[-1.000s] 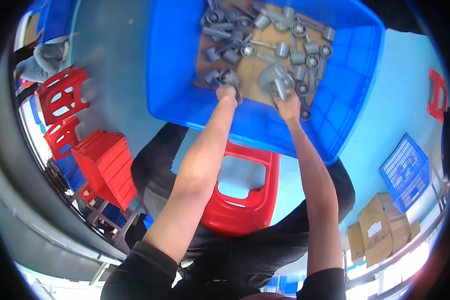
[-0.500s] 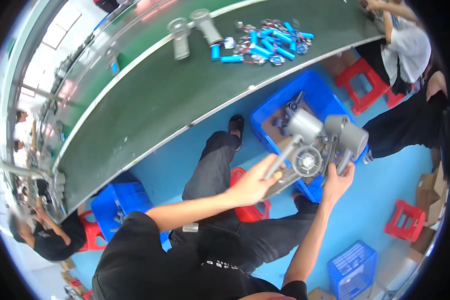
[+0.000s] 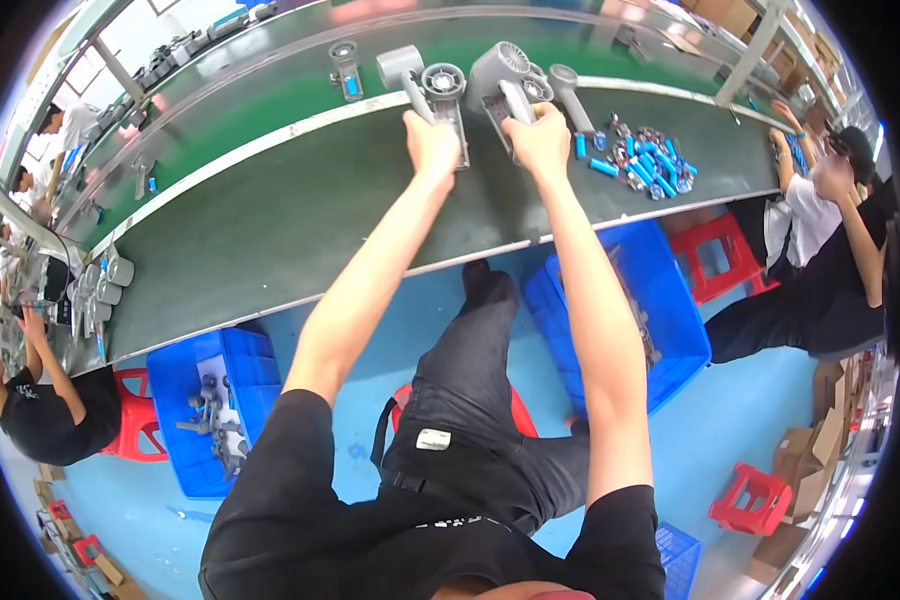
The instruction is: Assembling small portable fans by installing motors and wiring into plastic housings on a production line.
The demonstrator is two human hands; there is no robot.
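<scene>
Resting now on the desk [image 3: 270, 230], up from the blue bin [image 3: 670, 300]: left hand [image 3: 432, 140] clenched on one grey motor housing [image 3: 440, 85]; right hand [image 3: 540, 138] grasping another [image 3: 498, 70]; delivery apparently under way.

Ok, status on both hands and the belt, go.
Left hand gripping a grey dryer body on the belt. Right hand gripping another. Blue parts pile just right, not blocking.

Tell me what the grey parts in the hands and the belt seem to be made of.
Grey parts: probably moulded plastic, matte, with an even colour and rounded housings. Belt: looks like dark green rubber or PVC, smooth, with a faint sheen.
</scene>
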